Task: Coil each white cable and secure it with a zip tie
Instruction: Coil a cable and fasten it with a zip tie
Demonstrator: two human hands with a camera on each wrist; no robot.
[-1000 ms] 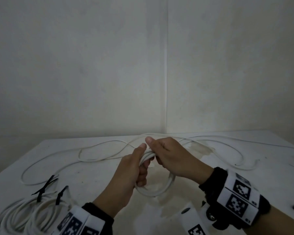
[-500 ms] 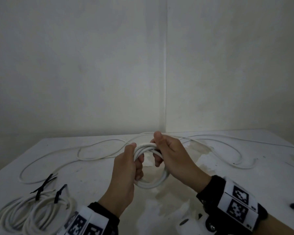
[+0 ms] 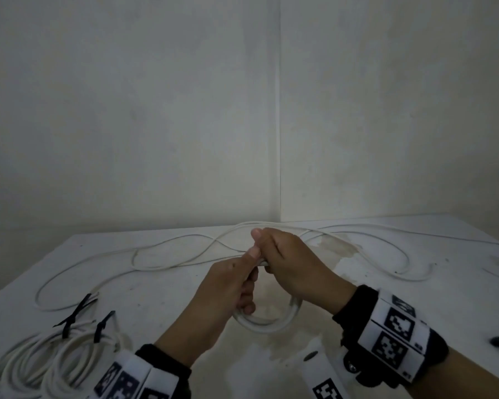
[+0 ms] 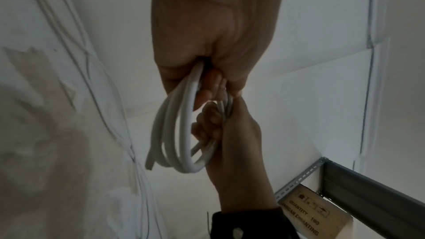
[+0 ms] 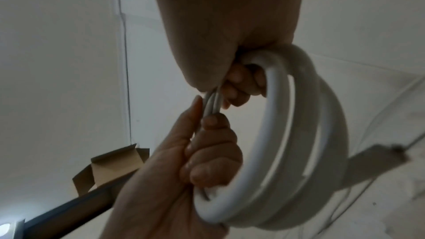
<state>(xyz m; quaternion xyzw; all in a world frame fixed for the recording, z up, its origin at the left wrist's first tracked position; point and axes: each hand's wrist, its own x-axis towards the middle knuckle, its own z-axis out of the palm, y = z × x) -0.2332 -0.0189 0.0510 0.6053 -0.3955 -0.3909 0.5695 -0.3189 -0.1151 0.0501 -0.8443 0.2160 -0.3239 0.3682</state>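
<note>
Several loops of white cable (image 3: 267,322) form a small coil hanging upright above the table (image 3: 167,286), its ring plane roughly facing sideways; the loose remainder trails away across the table toward the wall. The coil's top is hidden inside both fists. The left hand (image 3: 228,286) curls round the loops from the near-left, thumb up; the right hand (image 3: 288,260) grips the same bundle beside it, knuckles up.
</note>
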